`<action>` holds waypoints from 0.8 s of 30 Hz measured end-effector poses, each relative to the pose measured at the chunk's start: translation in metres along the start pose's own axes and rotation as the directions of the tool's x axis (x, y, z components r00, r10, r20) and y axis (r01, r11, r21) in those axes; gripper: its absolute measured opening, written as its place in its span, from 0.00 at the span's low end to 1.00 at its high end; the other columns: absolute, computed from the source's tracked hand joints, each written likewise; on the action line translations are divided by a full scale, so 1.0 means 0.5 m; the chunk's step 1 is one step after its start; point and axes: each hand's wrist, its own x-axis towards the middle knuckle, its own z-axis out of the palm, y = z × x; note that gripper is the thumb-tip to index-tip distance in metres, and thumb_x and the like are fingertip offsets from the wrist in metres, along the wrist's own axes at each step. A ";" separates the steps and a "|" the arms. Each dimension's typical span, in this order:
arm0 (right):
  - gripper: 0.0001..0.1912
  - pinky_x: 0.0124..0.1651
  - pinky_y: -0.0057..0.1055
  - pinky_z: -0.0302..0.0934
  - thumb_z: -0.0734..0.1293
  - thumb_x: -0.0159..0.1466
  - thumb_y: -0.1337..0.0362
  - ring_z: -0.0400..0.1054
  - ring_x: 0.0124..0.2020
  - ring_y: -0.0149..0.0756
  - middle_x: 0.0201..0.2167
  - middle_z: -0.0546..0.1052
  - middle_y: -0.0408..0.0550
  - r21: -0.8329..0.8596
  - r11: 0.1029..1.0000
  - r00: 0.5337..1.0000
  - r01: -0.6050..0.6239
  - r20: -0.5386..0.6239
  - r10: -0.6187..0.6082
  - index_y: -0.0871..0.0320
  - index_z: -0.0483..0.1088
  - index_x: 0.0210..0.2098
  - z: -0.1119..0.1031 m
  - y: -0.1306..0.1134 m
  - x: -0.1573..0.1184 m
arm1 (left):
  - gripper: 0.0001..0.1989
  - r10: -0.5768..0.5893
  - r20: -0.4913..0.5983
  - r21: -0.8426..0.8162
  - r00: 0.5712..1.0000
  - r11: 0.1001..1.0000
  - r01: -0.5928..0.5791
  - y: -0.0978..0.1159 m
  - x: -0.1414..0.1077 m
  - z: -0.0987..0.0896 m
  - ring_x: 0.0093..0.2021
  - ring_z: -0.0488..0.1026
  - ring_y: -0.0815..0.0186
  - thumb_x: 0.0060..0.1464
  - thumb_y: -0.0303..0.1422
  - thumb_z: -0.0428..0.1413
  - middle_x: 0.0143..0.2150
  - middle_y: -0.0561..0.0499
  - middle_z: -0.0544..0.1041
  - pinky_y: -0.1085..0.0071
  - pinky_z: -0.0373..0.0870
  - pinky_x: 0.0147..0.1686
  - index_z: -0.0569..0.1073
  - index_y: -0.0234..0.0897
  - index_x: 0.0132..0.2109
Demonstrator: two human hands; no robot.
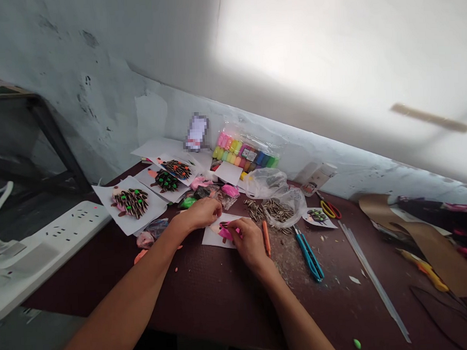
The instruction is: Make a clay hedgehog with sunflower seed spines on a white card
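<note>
At a dark maroon tabletop [208, 305] pushed against a scuffed wall [99, 124], a person leans over a sheet of white paper [213, 239] with a pink clay shape [227, 234] on it, directly in front of them. The right hand [250, 241] sits over that shape, its grip closed, thumb and fingers pinched together on a small dark sliver [225, 224] that touches the clay; it is too small to say exactly what it is. The left hand [198, 213] lies just beyond the paper's top edge, its grip curled, and I cannot tell whether it holds anything. Just right of the right hand lies an orange stick [266, 238], and beyond it a heap of striped sunflower seeds [258, 210] spills beside a clear plastic bag [285, 206]. Blue-handled scissors [309, 259] rest further right, near a yellow-and-red pair [330, 209]. To the left, three paper sheets carry finished clay hedgehogs studded with seeds, the nearest being a large one [131, 202]. A packet of coloured clay [244, 151] leans against the wall, and a white power strip [46, 245] sits along the tabletop's left edge.
</note>
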 end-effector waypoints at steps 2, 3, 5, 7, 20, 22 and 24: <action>0.08 0.39 0.29 0.57 0.65 0.66 0.68 0.69 0.36 0.36 0.32 0.77 0.47 -0.008 1.000 1.000 0.001 0.006 -0.001 0.56 0.76 0.34 0.001 0.000 0.000 | 0.14 -0.004 0.003 -0.002 1.000 1.000 0.004 0.000 0.000 0.001 0.38 0.75 0.64 0.47 0.22 0.53 0.36 0.49 0.81 0.75 0.66 0.37 0.80 0.37 0.39; 0.08 0.39 0.29 0.57 0.64 0.66 0.68 0.69 0.36 0.36 0.32 0.77 0.47 -0.012 1.000 1.000 0.001 0.008 -0.001 0.56 0.76 0.35 0.001 0.001 0.001 | 0.14 -0.005 0.004 -0.003 1.000 1.000 0.005 0.000 0.000 0.001 0.38 0.75 0.64 0.48 0.22 0.53 0.36 0.49 0.81 0.74 0.66 0.37 0.80 0.37 0.39; 0.09 0.40 0.29 0.58 0.64 0.66 0.68 0.69 0.37 0.36 0.33 0.77 0.47 -0.019 1.000 1.000 0.002 0.010 -0.001 0.55 0.76 0.35 0.001 0.001 0.002 | 0.14 -0.006 0.004 -0.002 1.000 1.000 0.006 0.001 0.000 0.000 0.38 0.75 0.63 0.48 0.22 0.53 0.36 0.49 0.81 0.74 0.66 0.37 0.80 0.36 0.39; 0.09 0.41 0.29 0.58 0.64 0.67 0.68 0.69 0.38 0.36 0.33 0.77 0.47 -0.022 1.000 1.000 -0.001 0.011 0.001 0.55 0.76 0.35 0.001 0.002 0.003 | 0.14 -0.007 0.003 0.000 1.000 1.000 0.007 0.002 -0.001 0.000 0.38 0.75 0.63 0.48 0.22 0.53 0.36 0.49 0.81 0.74 0.66 0.37 0.80 0.36 0.39; 0.06 0.40 0.28 0.57 0.67 0.64 0.70 0.68 0.37 0.35 0.33 0.77 0.46 -0.031 0.999 0.999 -0.029 0.028 0.029 0.56 0.76 0.35 0.001 0.000 0.005 | 0.14 -0.001 0.004 0.002 1.000 1.000 0.001 0.000 0.000 0.000 0.37 0.75 0.64 0.47 0.22 0.53 0.35 0.50 0.80 0.75 0.66 0.37 0.80 0.38 0.38; 0.06 0.40 0.27 0.56 0.66 0.65 0.70 0.68 0.36 0.35 0.32 0.77 0.46 -0.035 0.999 0.999 -0.024 0.029 0.025 0.56 0.76 0.35 0.000 -0.001 0.005 | 0.14 -0.003 0.002 0.002 1.000 1.000 0.003 0.000 0.000 0.001 0.37 0.75 0.64 0.48 0.22 0.53 0.35 0.50 0.80 0.75 0.66 0.37 0.80 0.37 0.38; 0.07 0.39 0.27 0.56 0.66 0.65 0.69 0.68 0.35 0.35 0.32 0.77 0.46 -0.041 0.999 0.999 -0.017 0.033 0.018 0.55 0.76 0.34 -0.002 -0.002 0.006 | 0.13 0.001 -0.001 -0.001 1.000 1.000 -0.001 -0.001 0.000 0.002 0.37 0.75 0.64 0.48 0.22 0.53 0.35 0.49 0.80 0.75 0.66 0.36 0.79 0.37 0.38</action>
